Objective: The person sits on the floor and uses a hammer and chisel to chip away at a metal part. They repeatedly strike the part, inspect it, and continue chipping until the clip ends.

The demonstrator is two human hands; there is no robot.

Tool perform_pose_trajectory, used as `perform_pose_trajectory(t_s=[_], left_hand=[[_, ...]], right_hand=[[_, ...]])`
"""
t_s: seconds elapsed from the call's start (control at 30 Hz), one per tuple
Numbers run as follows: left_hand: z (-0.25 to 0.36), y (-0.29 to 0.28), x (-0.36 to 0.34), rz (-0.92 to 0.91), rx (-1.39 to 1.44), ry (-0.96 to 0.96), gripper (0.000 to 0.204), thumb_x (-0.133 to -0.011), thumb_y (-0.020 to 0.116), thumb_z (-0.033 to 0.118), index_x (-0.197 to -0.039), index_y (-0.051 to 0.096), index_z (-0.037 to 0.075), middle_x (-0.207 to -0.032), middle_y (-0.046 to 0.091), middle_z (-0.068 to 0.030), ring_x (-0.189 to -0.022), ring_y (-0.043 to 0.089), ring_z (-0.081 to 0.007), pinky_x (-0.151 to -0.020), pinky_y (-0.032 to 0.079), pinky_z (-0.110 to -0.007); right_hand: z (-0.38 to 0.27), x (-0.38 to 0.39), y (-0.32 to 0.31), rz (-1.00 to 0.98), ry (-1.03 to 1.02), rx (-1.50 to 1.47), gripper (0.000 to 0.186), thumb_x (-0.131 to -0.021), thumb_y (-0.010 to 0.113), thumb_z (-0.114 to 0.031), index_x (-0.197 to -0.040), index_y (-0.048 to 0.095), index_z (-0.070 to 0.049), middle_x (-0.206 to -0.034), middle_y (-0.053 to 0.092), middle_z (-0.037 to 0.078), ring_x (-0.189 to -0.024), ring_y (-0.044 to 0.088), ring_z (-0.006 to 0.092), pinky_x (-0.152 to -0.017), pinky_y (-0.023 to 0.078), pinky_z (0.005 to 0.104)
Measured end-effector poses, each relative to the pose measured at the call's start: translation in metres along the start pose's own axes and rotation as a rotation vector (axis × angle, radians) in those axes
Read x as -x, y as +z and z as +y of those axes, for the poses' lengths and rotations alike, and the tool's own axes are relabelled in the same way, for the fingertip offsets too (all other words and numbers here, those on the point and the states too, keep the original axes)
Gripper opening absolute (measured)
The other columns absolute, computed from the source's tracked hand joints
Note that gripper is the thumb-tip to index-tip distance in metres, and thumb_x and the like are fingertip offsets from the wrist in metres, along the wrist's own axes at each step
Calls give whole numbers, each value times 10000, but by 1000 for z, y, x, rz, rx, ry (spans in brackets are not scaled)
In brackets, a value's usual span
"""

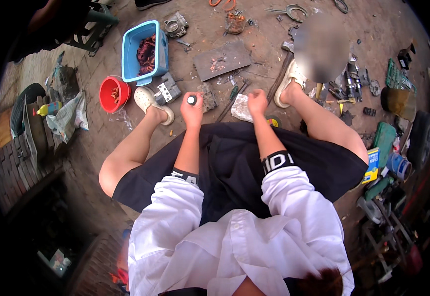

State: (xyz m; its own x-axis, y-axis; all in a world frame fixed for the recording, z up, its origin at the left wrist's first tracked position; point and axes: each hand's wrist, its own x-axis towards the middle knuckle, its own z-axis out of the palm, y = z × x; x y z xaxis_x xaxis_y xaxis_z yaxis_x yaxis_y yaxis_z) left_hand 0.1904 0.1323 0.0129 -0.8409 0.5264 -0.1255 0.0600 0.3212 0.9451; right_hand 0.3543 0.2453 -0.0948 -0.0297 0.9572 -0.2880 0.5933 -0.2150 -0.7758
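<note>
Between my knees, my left hand is closed round a dark cylindrical object with a pale round end, over a dirty grey metal block. Fingers curled, my right hand is just beside a crumpled white cloth or bag; I cannot make out whether it grips anything. Dark bars and a green-handled tool lie between the hands. Beyond them is a flat metal plate with small copper-coloured bits on it. A silvery block with holes sits left of my left hand.
Left stand a blue tub of reddish coils, a red bucket and a tire. Right lie a long dark bar, scattered metal parts, green cases and another tire. A copper wire bundle lies ahead.
</note>
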Motion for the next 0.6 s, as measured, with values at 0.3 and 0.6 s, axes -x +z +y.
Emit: perform_pose_trajectory(t_s=[0.3, 0.6], left_hand=[[-10, -20, -6, -76, -28, -9, 109, -817, 585, 69, -759, 519, 6, -839, 659, -76, -734, 556, -91, -664, 451, -232], [0, -28, 1, -135, -120, -11, 69, -806, 609, 70, -812, 576, 9, -843, 647, -54, -758, 560, -101, -698, 449, -232]], right_hand=[[23, -23, -26, 256, 440, 145, 369, -686, 650, -150, -986, 515, 16, -1053, 505, 228, -990, 510, 371, -868, 410, 428], [26, -20, -17, 267, 511, 190, 353, -689, 642, -145, -987, 502, -18, -1052, 504, 206, -980, 517, 357, -846, 424, 425]])
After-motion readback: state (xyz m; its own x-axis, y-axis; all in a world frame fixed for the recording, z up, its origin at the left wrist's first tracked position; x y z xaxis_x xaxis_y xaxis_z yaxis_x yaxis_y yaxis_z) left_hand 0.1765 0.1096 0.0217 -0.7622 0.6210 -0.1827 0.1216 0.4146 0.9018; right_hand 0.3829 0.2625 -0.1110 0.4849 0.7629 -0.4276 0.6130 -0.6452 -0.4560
